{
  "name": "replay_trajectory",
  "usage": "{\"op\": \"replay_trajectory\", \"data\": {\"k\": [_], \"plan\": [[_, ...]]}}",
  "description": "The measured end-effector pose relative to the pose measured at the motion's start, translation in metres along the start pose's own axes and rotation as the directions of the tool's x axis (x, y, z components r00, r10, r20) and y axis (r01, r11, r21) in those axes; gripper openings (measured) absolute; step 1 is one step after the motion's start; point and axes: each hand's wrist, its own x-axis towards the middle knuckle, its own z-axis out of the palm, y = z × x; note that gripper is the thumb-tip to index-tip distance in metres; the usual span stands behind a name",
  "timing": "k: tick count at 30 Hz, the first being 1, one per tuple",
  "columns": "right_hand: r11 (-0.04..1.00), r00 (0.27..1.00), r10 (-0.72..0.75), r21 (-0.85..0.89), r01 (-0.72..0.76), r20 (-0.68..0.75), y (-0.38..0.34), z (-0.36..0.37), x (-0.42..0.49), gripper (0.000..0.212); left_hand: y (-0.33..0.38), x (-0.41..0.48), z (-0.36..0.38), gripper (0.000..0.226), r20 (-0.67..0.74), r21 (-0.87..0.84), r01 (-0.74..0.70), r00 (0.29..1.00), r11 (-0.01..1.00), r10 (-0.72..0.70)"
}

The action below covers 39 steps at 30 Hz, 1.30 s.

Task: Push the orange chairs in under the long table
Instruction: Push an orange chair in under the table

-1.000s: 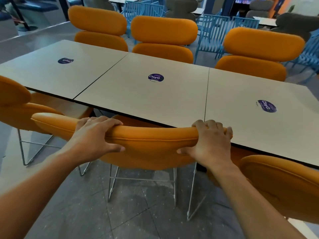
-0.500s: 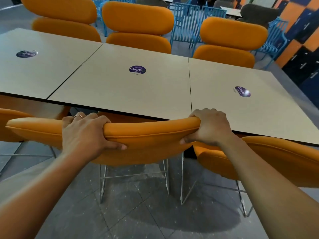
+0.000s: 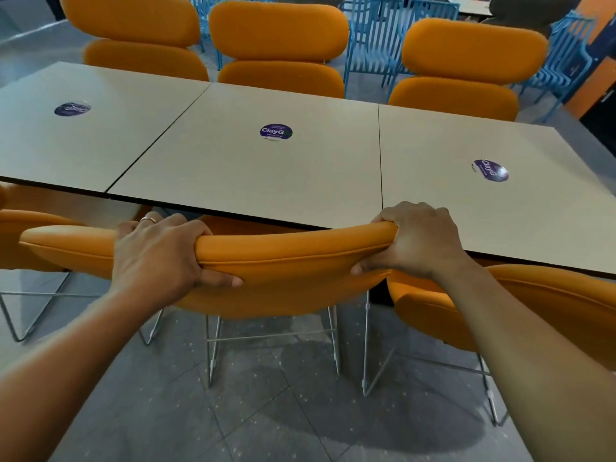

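The long beige table [image 3: 300,181] is made of three joined tops, each with a round purple sticker. The middle orange chair [image 3: 286,278] on my side stands with its backrest close against the table's near edge and its seat hidden underneath. My left hand [image 3: 160,255] grips the top of that backrest left of centre. My right hand [image 3: 416,241] grips its right end. Another orange chair [image 3: 533,311] stands to the right, its back touching the middle one, and a third orange chair [image 3: 20,241] is at the left.
Three orange chairs [image 3: 280,45] line the table's far side. Blue slatted metal chairs [image 3: 376,35] and more tables stand behind them. The floor is grey tile, and thin metal chair legs [image 3: 273,338] stand just in front of me.
My view has drifted slightly, with the table a little further right in frame. Both hands keep the same grip on the backrest, which stays at the table edge.
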Motion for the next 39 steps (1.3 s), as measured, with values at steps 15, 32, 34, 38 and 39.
{"op": "replay_trajectory", "data": {"k": [15,32,34,38,39], "plan": [[0.992,0.995,0.094,0.084,-0.092,-0.027,-0.018,0.003,-0.010,0.091,-0.013,0.000,-0.002,0.101,0.033,-0.028,-0.007,0.999,1.000,0.008],[0.989,0.979,0.142,0.055,-0.135,-0.146,-0.106,0.029,-0.071,0.090,-0.104,-0.030,-0.005,0.102,0.106,-0.103,-0.159,0.980,0.982,0.169],[0.990,0.979,0.138,0.008,-0.138,-0.152,-0.110,0.033,-0.073,0.093,-0.117,-0.028,-0.009,0.103,0.168,-0.114,-0.158,0.970,0.981,0.176],[0.985,0.971,0.154,-0.045,-0.165,-0.184,-0.112,0.038,-0.072,0.097,-0.133,-0.032,-0.008,0.093,0.120,-0.085,-0.094,0.987,0.992,0.104],[0.985,0.970,0.156,-0.042,-0.167,-0.184,-0.111,0.037,-0.070,0.097,-0.132,-0.034,-0.006,0.090,0.084,-0.097,-0.082,0.992,0.992,0.090]]}}
